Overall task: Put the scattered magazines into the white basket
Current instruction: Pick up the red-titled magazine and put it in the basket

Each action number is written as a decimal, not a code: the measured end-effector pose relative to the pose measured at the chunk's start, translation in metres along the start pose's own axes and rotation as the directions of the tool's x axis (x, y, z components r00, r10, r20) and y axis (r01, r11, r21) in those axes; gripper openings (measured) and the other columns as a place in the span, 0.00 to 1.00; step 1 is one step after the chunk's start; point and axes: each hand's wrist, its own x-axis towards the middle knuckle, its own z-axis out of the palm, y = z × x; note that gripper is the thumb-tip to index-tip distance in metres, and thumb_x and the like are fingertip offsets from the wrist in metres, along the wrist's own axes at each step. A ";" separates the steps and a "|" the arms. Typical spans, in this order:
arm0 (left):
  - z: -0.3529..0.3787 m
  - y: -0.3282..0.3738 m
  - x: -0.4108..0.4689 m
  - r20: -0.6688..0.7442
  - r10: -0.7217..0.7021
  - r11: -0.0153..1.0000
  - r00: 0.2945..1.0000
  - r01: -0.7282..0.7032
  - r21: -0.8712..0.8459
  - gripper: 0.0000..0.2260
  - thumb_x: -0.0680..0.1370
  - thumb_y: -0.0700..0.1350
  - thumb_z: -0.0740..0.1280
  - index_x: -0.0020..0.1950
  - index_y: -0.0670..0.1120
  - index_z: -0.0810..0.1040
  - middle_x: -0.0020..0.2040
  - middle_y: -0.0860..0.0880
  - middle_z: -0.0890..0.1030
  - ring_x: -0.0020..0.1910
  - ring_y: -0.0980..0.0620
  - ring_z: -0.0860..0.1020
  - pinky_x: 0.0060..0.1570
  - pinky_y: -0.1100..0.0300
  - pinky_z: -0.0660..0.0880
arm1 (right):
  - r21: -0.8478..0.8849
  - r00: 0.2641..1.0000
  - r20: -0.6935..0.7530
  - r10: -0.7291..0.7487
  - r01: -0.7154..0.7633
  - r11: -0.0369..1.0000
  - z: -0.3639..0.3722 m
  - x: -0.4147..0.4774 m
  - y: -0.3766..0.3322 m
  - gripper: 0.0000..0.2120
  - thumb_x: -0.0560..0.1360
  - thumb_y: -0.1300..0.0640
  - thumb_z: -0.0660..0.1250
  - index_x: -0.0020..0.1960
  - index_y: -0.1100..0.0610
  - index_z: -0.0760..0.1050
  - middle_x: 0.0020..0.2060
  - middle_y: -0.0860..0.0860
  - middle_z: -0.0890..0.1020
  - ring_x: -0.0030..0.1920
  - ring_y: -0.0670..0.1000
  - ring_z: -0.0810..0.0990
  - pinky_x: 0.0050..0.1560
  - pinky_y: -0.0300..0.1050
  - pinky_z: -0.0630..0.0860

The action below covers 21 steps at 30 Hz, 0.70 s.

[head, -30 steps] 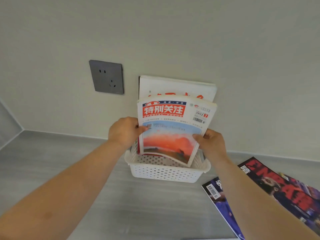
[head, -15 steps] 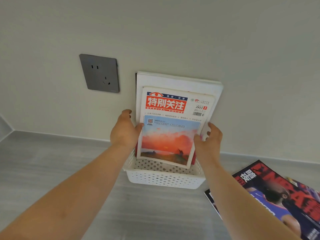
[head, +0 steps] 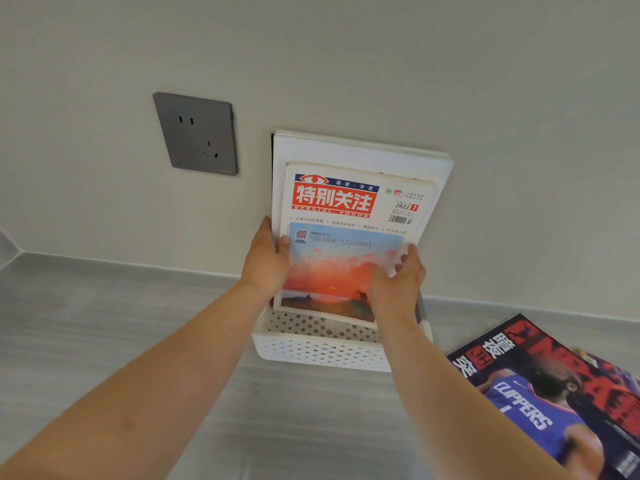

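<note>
A white perforated basket (head: 311, 351) stands on the grey counter against the wall. Upright in it is a magazine with a red title block and sunset picture (head: 343, 237), leaning on larger white magazines (head: 363, 150) behind it. My left hand (head: 268, 261) grips the sunset magazine's left edge, thumb on the cover. My right hand (head: 398, 285) holds its right edge, fingers over the cover's lower right. A basketball magazine (head: 540, 403) lies flat on the counter at the right, overlapping another one (head: 620, 375) beneath it.
A dark grey wall socket (head: 197, 135) sits on the wall left of the basket. The grey counter (head: 121, 306) stretches left to a corner. The wall rises directly behind the basket.
The sunset magazine was tilted forward and bent above the basket; it now stands flatter against the white magazines, lower in the basket. Both hands stayed on its edges.
</note>
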 end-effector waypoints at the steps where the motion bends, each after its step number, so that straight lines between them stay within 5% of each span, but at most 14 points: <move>1: 0.000 -0.001 0.001 0.019 0.000 1.000 1.000 0.000 -0.004 0.15 0.79 0.42 0.53 0.66 0.47 0.63 0.64 0.46 0.72 0.63 0.44 0.71 0.55 0.53 0.71 | -0.007 1.000 0.007 -0.024 0.024 1.000 -0.002 0.002 0.001 0.31 0.72 0.64 0.63 0.70 0.51 0.55 0.68 0.52 0.60 0.66 0.53 0.65 0.51 0.41 0.78; 3: 0.001 -0.003 0.003 0.022 0.010 1.000 1.000 -0.010 0.015 0.15 0.79 0.41 0.53 0.66 0.47 0.64 0.64 0.45 0.73 0.63 0.45 0.71 0.52 0.57 0.69 | -0.010 0.998 0.039 -0.057 0.057 0.998 -0.004 0.005 0.003 0.30 0.72 0.63 0.64 0.70 0.53 0.57 0.68 0.52 0.60 0.61 0.50 0.66 0.32 0.21 0.70; 8: 0.005 -0.008 0.004 -0.045 0.012 0.991 0.999 -0.006 0.137 0.14 0.79 0.41 0.53 0.64 0.46 0.66 0.63 0.44 0.74 0.62 0.43 0.72 0.48 0.59 0.68 | -0.029 0.990 0.064 -0.126 0.128 0.991 -0.003 0.007 0.011 0.29 0.73 0.60 0.63 0.70 0.50 0.55 0.68 0.50 0.61 0.55 0.44 0.64 0.25 0.20 0.66; 11: 0.004 -0.010 0.001 -0.024 0.005 0.985 1.000 -0.001 0.174 0.14 0.79 0.43 0.53 0.64 0.45 0.66 0.64 0.44 0.74 0.62 0.43 0.73 0.48 0.58 0.68 | -0.040 0.987 0.075 -0.143 0.146 0.989 -0.007 0.007 0.011 0.28 0.72 0.60 0.64 0.69 0.50 0.58 0.66 0.50 0.63 0.57 0.46 0.67 0.38 0.22 0.69; 15: -0.004 -0.010 -0.011 0.010 -0.016 0.985 1.000 0.014 0.171 0.19 0.78 0.45 0.57 0.68 0.44 0.62 0.68 0.44 0.70 0.65 0.43 0.70 0.62 0.51 0.70 | -0.083 0.987 0.050 -0.152 0.155 0.984 -0.027 0.003 0.008 0.26 0.73 0.67 0.59 0.69 0.54 0.60 0.68 0.52 0.63 0.65 0.48 0.65 0.63 0.42 0.67; 18: -0.013 -0.007 -0.039 -0.062 0.003 0.982 0.998 0.009 0.189 0.22 0.77 0.44 0.60 0.70 0.44 0.61 0.71 0.44 0.65 0.68 0.44 0.67 0.65 0.50 0.66 | -0.160 0.974 0.025 -0.227 0.228 0.961 -0.056 -0.013 0.011 0.22 0.75 0.65 0.58 0.68 0.56 0.62 0.68 0.53 0.65 0.66 0.49 0.65 0.61 0.33 0.62; 21: -0.018 -0.006 -0.090 -0.101 0.106 0.975 0.989 -0.084 0.203 0.17 0.76 0.41 0.62 0.65 0.44 0.69 0.66 0.43 0.70 0.65 0.45 0.69 0.62 0.57 0.65 | -0.261 0.969 0.017 -0.247 0.243 0.934 -0.092 -0.043 0.023 0.22 0.74 0.67 0.58 0.67 0.57 0.64 0.67 0.55 0.66 0.67 0.53 0.65 0.68 0.45 0.62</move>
